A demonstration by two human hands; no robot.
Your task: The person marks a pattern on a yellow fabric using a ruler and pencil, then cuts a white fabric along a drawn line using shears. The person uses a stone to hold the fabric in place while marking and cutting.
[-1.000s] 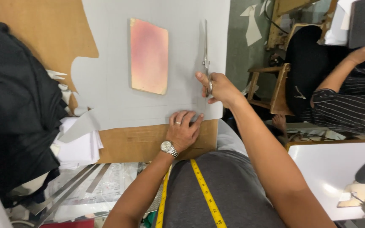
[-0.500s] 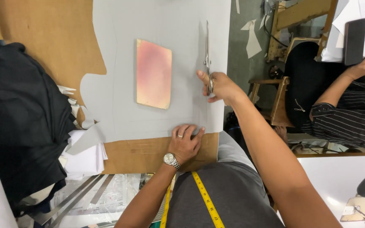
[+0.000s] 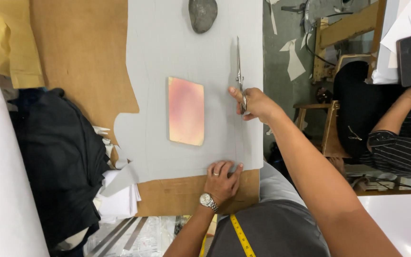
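grey fabric lies flat on a brown table, and it covers the middle and the right part of the table up to the right edge. long metal scissors lie along the right side of the fabric, with the blades pointing away from the person. the right hand is closed around the handles of the scissors, near the right edge of the fabric. whether the blades are apart or together cannot be told, because they look like one thin line. the left hand lies flat with the fingers spread, pressing on the near edge of the fabric, where the fabric meets the bare brown surface. a silver watch is on the left wrist. the two hands are well apart, the left one closer to the body. a pinkish rectangular board rests on the fabric, between the cut-out left edge and the scissors, and it touches neither hand. a dark grey stone sits on the far part of the fabric. a heap of black cloth lies at the left of the table. a yellow measuring tape hangs on the person's chest. at the right another person in a striped sleeve sits by a wooden chair.
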